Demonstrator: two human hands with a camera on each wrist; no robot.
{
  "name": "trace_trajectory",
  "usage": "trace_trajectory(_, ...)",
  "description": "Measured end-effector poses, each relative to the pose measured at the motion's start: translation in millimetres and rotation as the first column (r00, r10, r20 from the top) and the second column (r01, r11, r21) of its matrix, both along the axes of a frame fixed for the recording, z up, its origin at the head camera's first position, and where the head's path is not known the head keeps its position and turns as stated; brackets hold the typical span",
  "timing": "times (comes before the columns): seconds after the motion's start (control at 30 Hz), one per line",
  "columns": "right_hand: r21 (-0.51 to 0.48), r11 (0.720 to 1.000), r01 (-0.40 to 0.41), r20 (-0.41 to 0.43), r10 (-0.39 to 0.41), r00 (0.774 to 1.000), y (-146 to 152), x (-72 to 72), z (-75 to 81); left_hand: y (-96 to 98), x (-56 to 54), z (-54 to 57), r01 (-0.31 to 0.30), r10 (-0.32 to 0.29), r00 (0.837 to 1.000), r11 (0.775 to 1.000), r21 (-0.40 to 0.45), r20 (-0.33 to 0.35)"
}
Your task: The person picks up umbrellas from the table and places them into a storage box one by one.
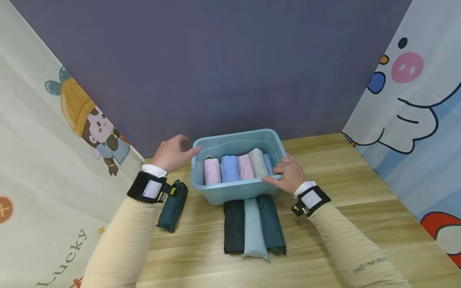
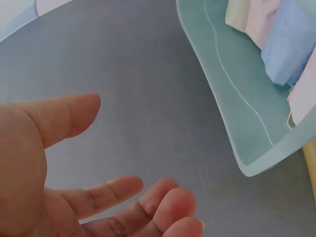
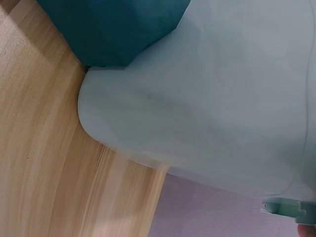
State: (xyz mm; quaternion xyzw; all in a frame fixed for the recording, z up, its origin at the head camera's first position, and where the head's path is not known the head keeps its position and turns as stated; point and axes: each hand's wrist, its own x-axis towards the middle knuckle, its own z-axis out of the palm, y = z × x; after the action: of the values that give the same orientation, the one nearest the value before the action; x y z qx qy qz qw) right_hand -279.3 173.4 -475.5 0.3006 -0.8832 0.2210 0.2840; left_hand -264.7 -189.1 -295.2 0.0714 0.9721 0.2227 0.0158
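Note:
A light blue plastic bin (image 1: 216, 195) stands on the table and holds several fabric rolls in a row, among them a pink roll (image 1: 212, 173), a blue roll (image 1: 230, 168) and a grey roll (image 1: 257, 163). My right hand (image 1: 289, 174) grips the bin's right end, thumb over the front corner of the rim. In the right wrist view only a fingertip (image 3: 306, 230) shows, beside the bin's rim. At the left end, my left hand (image 1: 174, 154) hovers by the rim, thumb and fingers spread apart. The left wrist view shows nothing between its fingers.
In front of the bin lie a black folded bundle (image 1: 234, 227), a grey-blue one (image 1: 255, 229) and a dark teal one (image 1: 271, 224), side by side. A dark green bundle (image 1: 174, 210) lies left, beside my left forearm. A dark partition (image 1: 230, 72) rises behind the bin.

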Motion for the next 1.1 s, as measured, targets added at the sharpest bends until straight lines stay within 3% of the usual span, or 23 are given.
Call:
trace_trajectory(0.3,0.018,1.0,0.006,0.022,-0.006,1.0,5,-1.9,-2.7,-2.6,41.3,-28.3,0.018,-0.011,0.997,0.995,0.097,-0.074)
trace_trajectory(0.57,0.03,0.999,0.011,0.035,-0.012,0.999,6,-1.3,-4.6,5.0,65.4,-70.1,0.0,0.016,0.994,0.988,0.153,-0.105)
trace_trajectory(0.8,0.03,1.0,0.01,0.042,-0.011,0.999,6,-2.1,-3.3,16.4,74.9,-121.1,-0.047,0.054,0.998,0.978,0.204,-0.027)
trace_trajectory(0.93,0.025,1.0,0.007,0.031,-0.008,0.999,4,-2.7,-2.5,23.4,75.1,-149.8,-0.065,0.062,0.998,0.974,0.218,0.022)
trace_trajectory(1.1,0.021,1.0,0.003,0.032,-0.004,0.999,3,-2.1,0.3,32.9,72.0,-178.0,-0.061,0.052,0.998,0.975,0.215,0.048)
